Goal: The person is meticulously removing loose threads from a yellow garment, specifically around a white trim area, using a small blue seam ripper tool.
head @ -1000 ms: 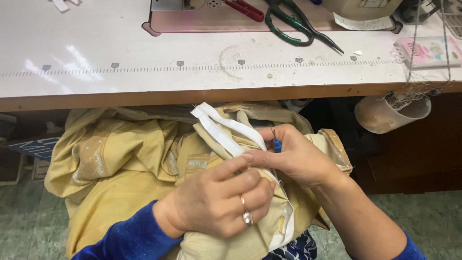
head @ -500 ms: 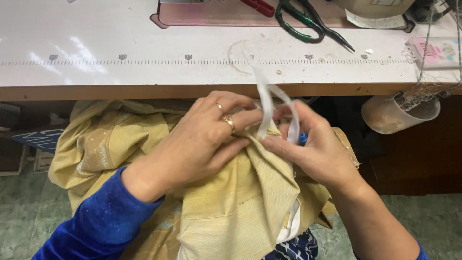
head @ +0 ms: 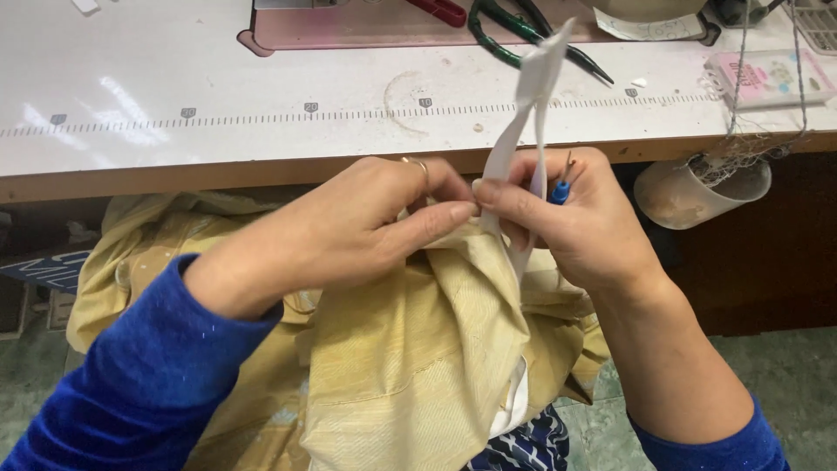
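Observation:
A yellow-tan garment (head: 410, 366) lies bunched in my lap below the table edge. A white strip of fabric (head: 527, 105) attached to it stands up between my hands. My left hand (head: 349, 231), with a ring on it, pinches the garment where the strip joins it. My right hand (head: 575, 222) pinches the same spot from the other side and also holds a small blue-handled tool (head: 560, 190) with a thin metal tip pointing up. Fingertips of both hands touch.
A white work table (head: 261, 113) with a printed ruler line runs across the top. On it lie green-handled scissors (head: 523, 35), a red-handled tool (head: 440, 10) and a small pink box (head: 767, 77). A cup (head: 697, 196) hangs under the table edge at right.
Both hands have risen with the fabric toward the table edge. The white strip, lying over the garment a second ago, now stands upright in front of the table.

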